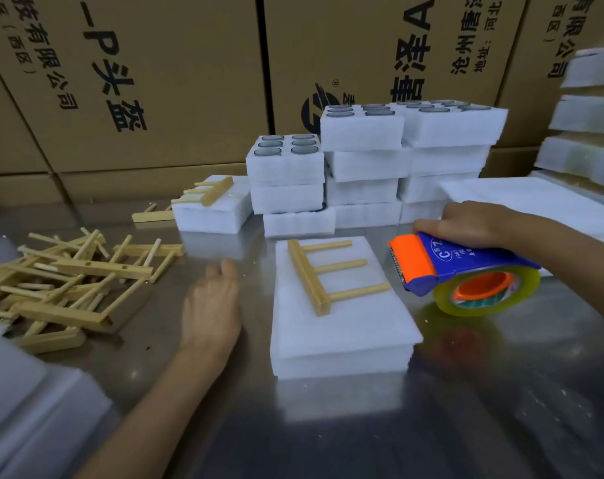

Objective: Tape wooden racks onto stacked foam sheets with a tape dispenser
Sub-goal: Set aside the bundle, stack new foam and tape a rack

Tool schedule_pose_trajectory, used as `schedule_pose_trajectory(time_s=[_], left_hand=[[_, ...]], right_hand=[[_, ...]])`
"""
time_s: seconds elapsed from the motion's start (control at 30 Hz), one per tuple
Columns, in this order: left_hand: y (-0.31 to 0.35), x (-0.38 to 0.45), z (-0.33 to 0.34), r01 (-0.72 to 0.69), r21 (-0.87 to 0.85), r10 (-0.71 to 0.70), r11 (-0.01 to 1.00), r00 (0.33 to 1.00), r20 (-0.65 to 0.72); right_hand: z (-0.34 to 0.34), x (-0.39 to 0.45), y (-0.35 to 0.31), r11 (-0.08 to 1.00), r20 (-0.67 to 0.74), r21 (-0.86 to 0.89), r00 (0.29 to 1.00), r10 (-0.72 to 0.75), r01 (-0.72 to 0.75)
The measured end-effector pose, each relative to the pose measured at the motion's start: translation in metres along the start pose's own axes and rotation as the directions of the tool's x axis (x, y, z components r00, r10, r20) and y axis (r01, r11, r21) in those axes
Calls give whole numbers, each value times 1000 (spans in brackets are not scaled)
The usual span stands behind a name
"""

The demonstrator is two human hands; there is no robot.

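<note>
Wooden rack lies loose on the foam stack, untaped. Right hand grips the tape dispenser right of the stack; left hand hovers empty, fingers relaxed, left of it. Risk: with nothing pinning the rack, the tape pull may skew it or drag the top sheet.

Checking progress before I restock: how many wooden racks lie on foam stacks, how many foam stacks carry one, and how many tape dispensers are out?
Wooden racks on foam: 2
Foam stacks carrying one: 2
Tape dispensers: 1
Total: 5
</note>
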State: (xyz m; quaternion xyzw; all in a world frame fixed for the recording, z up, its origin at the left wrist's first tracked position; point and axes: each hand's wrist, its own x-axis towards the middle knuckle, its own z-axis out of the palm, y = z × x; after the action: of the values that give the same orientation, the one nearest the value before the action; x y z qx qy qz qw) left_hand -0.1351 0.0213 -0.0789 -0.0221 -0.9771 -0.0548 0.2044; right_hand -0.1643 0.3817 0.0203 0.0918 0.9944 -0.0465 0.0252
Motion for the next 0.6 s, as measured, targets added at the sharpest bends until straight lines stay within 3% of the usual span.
schedule_pose_trajectory(time_s=[0.13, 0.23, 0.37, 0.47, 0.6], left_hand=[[-2, 4, -1, -17, -75, 15, 997, 999, -34], [-7, 5, -1, 37, -254, -55, 967, 996, -65], [-11, 9, -4, 148, -385, -165, 911, 986, -9], [-3, 9, -4, 220, -369, -214, 903, 975, 58], [13, 3, 0, 208, -375, -173, 903, 977, 125]], right_hand=[[2, 0, 2, 1000, -30, -8, 1000, -9, 8], [4, -2, 0, 1000, -40, -11, 999, -24, 23], [4, -2, -6, 998, -41, -39, 998, -40, 38], [4, -2, -8, 998, -41, -44, 998, -45, 43], [5, -1, -6, 998, -43, -38, 998, -42, 40]])
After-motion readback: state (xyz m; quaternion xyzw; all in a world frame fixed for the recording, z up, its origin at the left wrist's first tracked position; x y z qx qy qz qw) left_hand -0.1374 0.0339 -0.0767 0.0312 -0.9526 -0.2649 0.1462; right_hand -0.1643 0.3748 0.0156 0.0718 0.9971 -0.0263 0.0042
